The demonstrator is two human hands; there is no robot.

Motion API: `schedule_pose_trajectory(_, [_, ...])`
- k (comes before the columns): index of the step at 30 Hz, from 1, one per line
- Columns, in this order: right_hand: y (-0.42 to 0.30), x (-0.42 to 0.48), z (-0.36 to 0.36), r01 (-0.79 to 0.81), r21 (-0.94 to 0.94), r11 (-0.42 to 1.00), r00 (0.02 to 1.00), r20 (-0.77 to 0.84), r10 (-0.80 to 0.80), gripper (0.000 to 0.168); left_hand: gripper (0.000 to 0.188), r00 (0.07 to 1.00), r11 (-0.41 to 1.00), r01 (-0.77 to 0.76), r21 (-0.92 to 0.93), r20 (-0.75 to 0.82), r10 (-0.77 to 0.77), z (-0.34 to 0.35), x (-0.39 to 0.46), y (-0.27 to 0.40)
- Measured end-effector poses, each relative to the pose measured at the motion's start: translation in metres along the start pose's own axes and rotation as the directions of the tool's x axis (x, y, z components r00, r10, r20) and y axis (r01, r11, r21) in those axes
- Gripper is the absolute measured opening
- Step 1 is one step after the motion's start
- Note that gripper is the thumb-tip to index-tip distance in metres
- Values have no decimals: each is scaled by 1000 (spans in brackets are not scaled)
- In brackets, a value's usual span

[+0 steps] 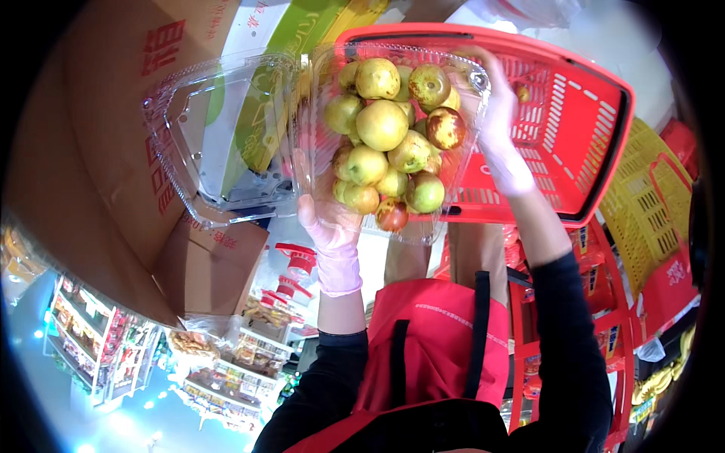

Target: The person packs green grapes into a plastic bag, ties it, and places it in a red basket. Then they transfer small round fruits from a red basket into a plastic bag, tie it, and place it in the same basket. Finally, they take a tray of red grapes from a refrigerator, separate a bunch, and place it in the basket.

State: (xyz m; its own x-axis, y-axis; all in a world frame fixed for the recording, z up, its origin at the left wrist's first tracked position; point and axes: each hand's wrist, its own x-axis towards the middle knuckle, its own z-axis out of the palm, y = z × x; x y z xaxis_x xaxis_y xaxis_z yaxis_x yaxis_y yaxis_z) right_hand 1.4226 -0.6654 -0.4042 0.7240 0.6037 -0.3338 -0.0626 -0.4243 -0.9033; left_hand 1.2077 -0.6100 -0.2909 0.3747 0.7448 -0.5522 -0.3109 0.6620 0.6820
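Note:
My left hand (pixel 334 238), in a thin translucent glove, holds the near left corner of a clear plastic clamshell container (pixel 311 119). Yellow-green jujubes (pixel 382 125), several with brown-red patches, are heaped in its base. The empty lid (pixel 192 147) hangs folded out to the left. On the right side, my right hand (pixel 501 119), gloved too, grips the container's wall; some fingers are hidden behind the plastic. The container is above a red plastic shopping basket (pixel 589 124), overlapping its left part in view. One small brownish-yellow fruit (pixel 523 93) shows inside the basket.
A large brown cardboard carton (pixel 107 113) stands on the left, beside a white, green and yellow printed box (pixel 283 34). To the right are a yellow perforated basket (pixel 640 209) and a red rack (pixel 626 362) with packaged goods. Stocked shelves (pixel 85 340) appear lower left.

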Motion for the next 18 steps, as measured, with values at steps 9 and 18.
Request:
schedule_pose_trajectory(9, [-208, -49, -55, 619, -383, 686, 772, 460, -440, 38, 77, 984, 976, 110, -188, 160, -80, 57, 5, -3])
schedule_pose_trajectory(18, [-221, -68, -53, 704, -521, 483, 710, 535, -457, 47, 78, 980, 966, 166, -200, 143, -139, 73, -7, -2])
